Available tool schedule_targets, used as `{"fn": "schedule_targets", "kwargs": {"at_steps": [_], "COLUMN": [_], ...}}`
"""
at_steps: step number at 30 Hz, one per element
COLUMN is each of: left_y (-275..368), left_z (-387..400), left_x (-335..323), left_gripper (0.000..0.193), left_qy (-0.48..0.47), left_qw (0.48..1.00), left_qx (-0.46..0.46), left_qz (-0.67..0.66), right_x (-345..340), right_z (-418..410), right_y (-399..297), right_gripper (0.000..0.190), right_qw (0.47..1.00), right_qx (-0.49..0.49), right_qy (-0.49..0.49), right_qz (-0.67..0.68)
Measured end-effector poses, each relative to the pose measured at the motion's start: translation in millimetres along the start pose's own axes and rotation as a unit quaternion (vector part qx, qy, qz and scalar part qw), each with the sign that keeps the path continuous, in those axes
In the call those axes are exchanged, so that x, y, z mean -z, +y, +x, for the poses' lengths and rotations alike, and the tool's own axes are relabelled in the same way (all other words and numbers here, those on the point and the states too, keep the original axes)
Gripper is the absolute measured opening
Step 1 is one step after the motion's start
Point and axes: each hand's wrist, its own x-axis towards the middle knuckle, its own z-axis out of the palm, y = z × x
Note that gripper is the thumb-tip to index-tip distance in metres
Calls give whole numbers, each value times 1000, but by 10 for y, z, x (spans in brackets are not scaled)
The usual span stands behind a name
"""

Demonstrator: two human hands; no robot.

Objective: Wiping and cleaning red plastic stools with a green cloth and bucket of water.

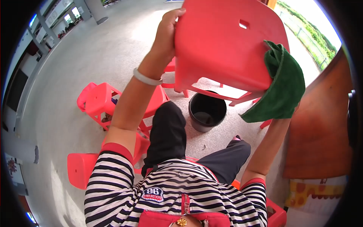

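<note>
A red plastic stool [215,42] is held up in front of me, its seat with a small square hole turned towards me. My left hand [167,34] grips the stool's left edge, the thumb over the rim. A dark green cloth [286,88] drapes over my right hand [297,107] and lies against the stool's right edge. That hand's fingers are hidden by the cloth and stool. Below the stool, between my feet, stands a black bucket [207,112], its inside dark with what may be a little water.
Several red stools surround me, including one at left [99,98] and one lower left [80,170]. A brown wooden panel [317,142] rises close on my right. Grey speckled floor [73,62] stretches left past a pillar [92,11].
</note>
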Motion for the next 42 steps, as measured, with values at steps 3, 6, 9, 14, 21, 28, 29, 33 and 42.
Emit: {"fn": "schedule_targets", "kwargs": {"at_steps": [3, 6, 9, 14, 21, 28, 29, 33, 42], "left_y": [-628, -1267, -1906, -2854, -3515, -4072, -4107, -4231, -3740], "left_z": [169, 249, 222, 11, -785, -1241, -1345, -1509, -1692], "left_x": [29, 321, 606, 1233, 1752, 2097, 2305, 2662, 1593], "left_gripper": [28, 28, 31, 46, 61, 51, 55, 76, 84], "left_qy": [30, 42, 115, 149, 223, 158, 137, 88, -159], "left_qw": [997, 995, 988, 981, 961, 925, 926, 866, 550], "left_qx": [64, 87, 106, 101, 143, 288, 289, 320, 248], "left_qz": [-16, -7, 4, 73, 79, 190, 202, 374, 781], "right_x": [355, 625, 1081, 1519, 2062, 2349, 2234, 2067, 2179], "right_z": [-77, -240, -506, -792, -1354, -1811, -1812, -1780, -1835], "right_y": [-42, 92, 356, 997, 1747, 2216, 2373, 2500, 948], "right_gripper": [49, 49, 51, 58, 53, 32, 32, 22, 30], "right_qw": [992, 973, 941, 923, 888, 789, 773, 767, 847], "right_qx": [-88, -159, -224, -301, -417, -538, -554, -543, -293], "right_qy": [78, 165, 242, 231, 140, 293, 303, 310, 443], "right_qz": [-46, -4, 72, 64, 134, 30, -50, -147, -12]}}
